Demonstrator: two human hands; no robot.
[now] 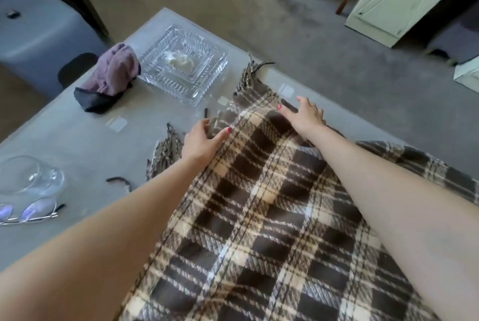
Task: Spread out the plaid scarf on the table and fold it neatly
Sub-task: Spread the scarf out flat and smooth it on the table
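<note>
- the scarf [259,204] lies lengthwise on the grey worktop [77,144], running from the near edge of view out to its fringed far end near the worktop's far edge
- the left hand [201,143] rests flat on the scarf's left border near that far end, fingers [225,132] stretched out and slightly apart, clamped on nothing
- the right hand [304,115] presses on the right side of the far end, fingers spread wide and open, palm down on the cloth
- judged from this, the spreading step is in hand: both palms look set to smooth and square up the far end
- the cloth seems to lie in more than one layer; a second fringe [163,157] pokes out at the left, under the left forearm, and another part of the scarf trails off to the right
- so the spreading looks partly done: the middle is fairly flat, but the left fringe is bunched and the right part is loose and skewed
- whether a first fold is already made, i cannot tell; neat folding seems mostly left to do
- near the scarf but apart from it stand a glass dish [184,66], a purple cloth [114,74], a wine glass [31,178] lying on its side and spectacles [28,213]; they leave the scarf room on the left
</note>
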